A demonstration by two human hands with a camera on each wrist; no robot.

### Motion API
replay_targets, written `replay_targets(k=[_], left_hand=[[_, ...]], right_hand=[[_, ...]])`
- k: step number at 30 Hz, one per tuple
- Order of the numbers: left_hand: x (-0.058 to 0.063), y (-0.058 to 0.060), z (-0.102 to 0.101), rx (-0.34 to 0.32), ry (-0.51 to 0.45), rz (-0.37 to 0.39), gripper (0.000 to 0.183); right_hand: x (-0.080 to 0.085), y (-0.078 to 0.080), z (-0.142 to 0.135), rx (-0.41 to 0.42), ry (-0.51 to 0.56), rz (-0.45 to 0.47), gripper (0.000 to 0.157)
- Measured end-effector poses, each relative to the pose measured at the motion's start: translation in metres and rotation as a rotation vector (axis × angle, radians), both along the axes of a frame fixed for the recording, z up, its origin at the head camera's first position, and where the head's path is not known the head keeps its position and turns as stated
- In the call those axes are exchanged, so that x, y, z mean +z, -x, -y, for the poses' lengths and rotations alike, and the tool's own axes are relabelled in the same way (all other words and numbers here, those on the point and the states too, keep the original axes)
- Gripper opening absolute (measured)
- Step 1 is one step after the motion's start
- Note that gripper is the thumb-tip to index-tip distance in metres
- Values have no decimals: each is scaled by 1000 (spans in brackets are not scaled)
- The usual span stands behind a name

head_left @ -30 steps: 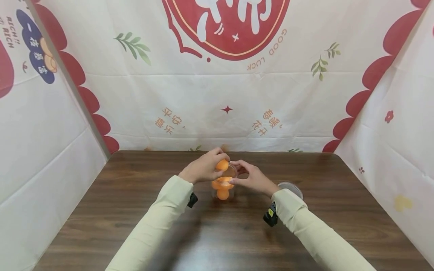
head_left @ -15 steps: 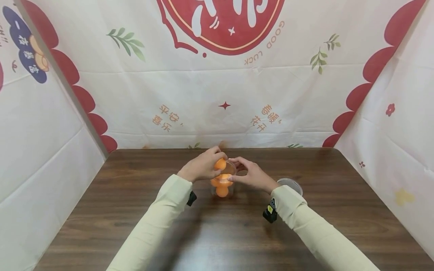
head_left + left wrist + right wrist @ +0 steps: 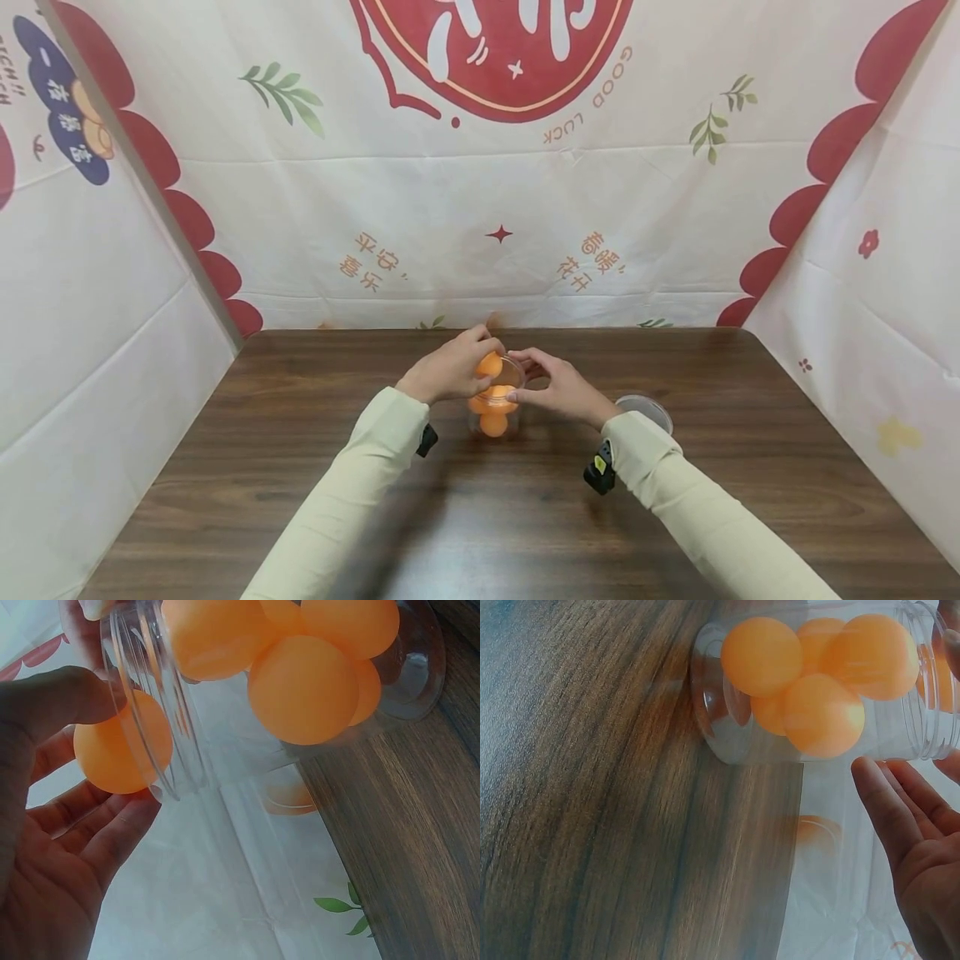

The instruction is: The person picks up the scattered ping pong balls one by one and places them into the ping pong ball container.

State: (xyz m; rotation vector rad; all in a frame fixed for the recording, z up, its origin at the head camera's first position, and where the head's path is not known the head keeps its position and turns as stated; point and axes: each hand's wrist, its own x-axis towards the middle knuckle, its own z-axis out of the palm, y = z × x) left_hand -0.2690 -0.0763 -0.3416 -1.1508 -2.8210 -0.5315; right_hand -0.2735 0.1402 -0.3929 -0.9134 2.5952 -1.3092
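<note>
A clear plastic jar (image 3: 724, 744) stands upright on the table with its mouth uncovered. Several orange ping-pong balls (image 3: 823, 716) lie piled inside it, seen through the wall. My left hand (image 3: 452, 368) pinches another ping-pong ball (image 3: 118, 748) between thumb and fingers, right at the jar's mouth. From the other side, my right hand (image 3: 558, 388) holds the jar near its rim, the thumb at the near side and the fingers at the far side.
To the right of the jar, partly behind the right forearm, a round clear lid (image 3: 647, 408) lies on the brown wooden table (image 3: 510, 517). Printed white cloth (image 3: 450, 200) hangs behind the table and along both sides.
The head view has shifted slightly. Both hands, the held ping-pong ball and the jar stay in nearly the same place.
</note>
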Motion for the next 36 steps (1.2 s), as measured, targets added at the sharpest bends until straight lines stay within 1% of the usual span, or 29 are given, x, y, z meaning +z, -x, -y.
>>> replay_targets(k=[9, 15, 19, 23, 28, 32, 34, 36], left_hand=[[-4, 2, -1, 1, 19, 8, 33], [-4, 1, -1, -2, 23, 6, 33], [-3, 0, 0, 8, 15, 14, 31], [-4, 0, 3, 30, 17, 0, 29], [-6, 1, 8, 50, 28, -7, 28], [-5, 2, 11, 57, 30, 11, 29], [-5, 2, 12, 74, 38, 23, 28], [-5, 2, 14, 97, 58, 43, 27]], right_hand=[[-5, 1, 0, -18, -9, 13, 61], [-5, 1, 1, -18, 7, 50, 62], [-4, 2, 1, -1, 8, 50, 61], [-4, 4, 1, 11, 8, 44, 61], [-3, 8, -1, 1, -40, 39, 63], [0, 9, -4, -9, -89, 52, 63], [2, 10, -6, 1, -108, 59, 63], [4, 11, -9, 15, -148, 36, 68]])
